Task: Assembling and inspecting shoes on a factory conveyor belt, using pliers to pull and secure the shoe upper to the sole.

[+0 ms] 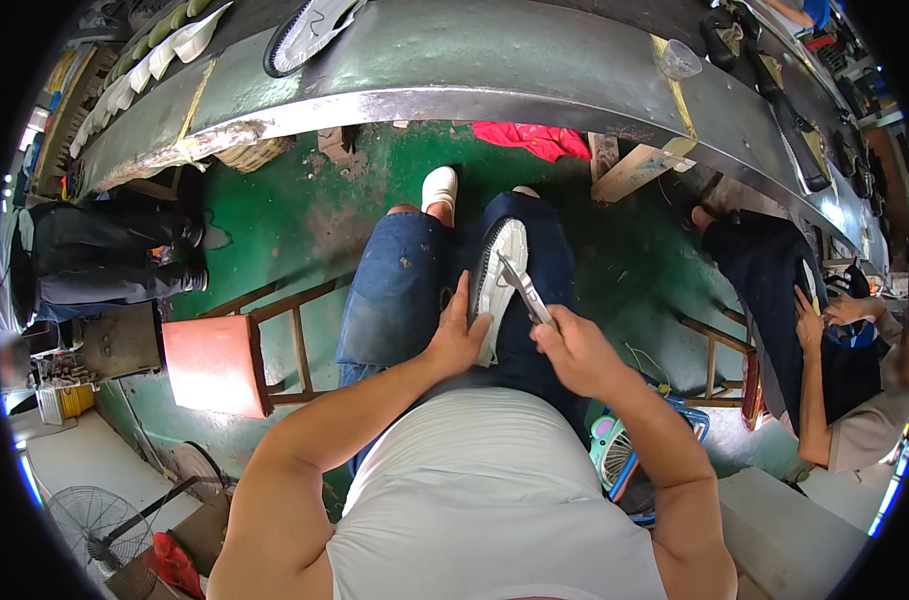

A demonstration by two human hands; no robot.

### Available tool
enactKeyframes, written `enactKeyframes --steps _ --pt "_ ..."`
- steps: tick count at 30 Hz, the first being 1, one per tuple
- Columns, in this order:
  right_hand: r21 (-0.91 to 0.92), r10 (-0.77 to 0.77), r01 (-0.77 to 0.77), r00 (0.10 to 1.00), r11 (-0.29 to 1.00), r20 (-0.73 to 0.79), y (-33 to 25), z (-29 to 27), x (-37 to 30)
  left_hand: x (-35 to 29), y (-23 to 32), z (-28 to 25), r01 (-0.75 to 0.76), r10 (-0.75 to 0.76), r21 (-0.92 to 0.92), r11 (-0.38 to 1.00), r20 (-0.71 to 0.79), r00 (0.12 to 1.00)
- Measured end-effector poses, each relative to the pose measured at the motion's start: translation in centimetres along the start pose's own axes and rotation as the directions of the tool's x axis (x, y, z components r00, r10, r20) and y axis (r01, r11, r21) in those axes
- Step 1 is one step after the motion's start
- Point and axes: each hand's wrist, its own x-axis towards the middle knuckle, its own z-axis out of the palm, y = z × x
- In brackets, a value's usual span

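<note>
A shoe [495, 292] with a white underside and a dark stitched or pleated rim lies sole up along my lap, its rounded end pointing away from me. My left hand [458, 338] is closed on its left side, the thumb over the sole near the close end and the fingers along the edge. My right hand [580, 350] grips the handles of metal pincers [525, 287]. The head of the pincers rests on or just above the middle of the sole; which, I cannot tell. Blue cloth covers my thighs beneath the shoe.
A metal-topped bench [425, 60] curves across in front, bearing another shoe [310, 38] and a clear cup [679, 60]. A stool [215, 365] stands left; a small green fan [613, 450] is by my right side. A seated co-worker's hands [825, 320] are at right.
</note>
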Motion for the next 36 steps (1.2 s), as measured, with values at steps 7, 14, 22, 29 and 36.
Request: enactKeyframes --steps 7,14,22,29,36 --pt "-0.427 -0.005 0.038 0.997 0.903 0.079 3.1 2.4 2.3 -0.2 0.5 -3.0 -0.08 0.065 0.046 0.996 0.261 0.963" --pt "0.403 0.07 0.002 0.984 0.915 -0.163 9.9 3.5 0.5 -0.9 3.2 -6.8 -0.02 0.093 -0.312 0.95 0.222 0.971" --pt "0.563 0.077 -0.038 0.996 0.825 -0.045 12.0 2.4 2.2 7.2 23.6 -17.0 -0.184 0.248 -0.586 0.789 0.03 0.968" --pt "0.696 0.098 -0.123 0.992 0.707 0.076 12.5 1.4 4.1 29.5 37.6 -24.9 -0.205 0.406 0.462 0.863 -0.393 0.825" --pt "0.765 0.174 -0.238 0.971 0.598 0.166 13.4 0.6 4.5 37.2 36.1 -22.9 0.132 0.429 0.98 -0.147 -0.057 0.901"
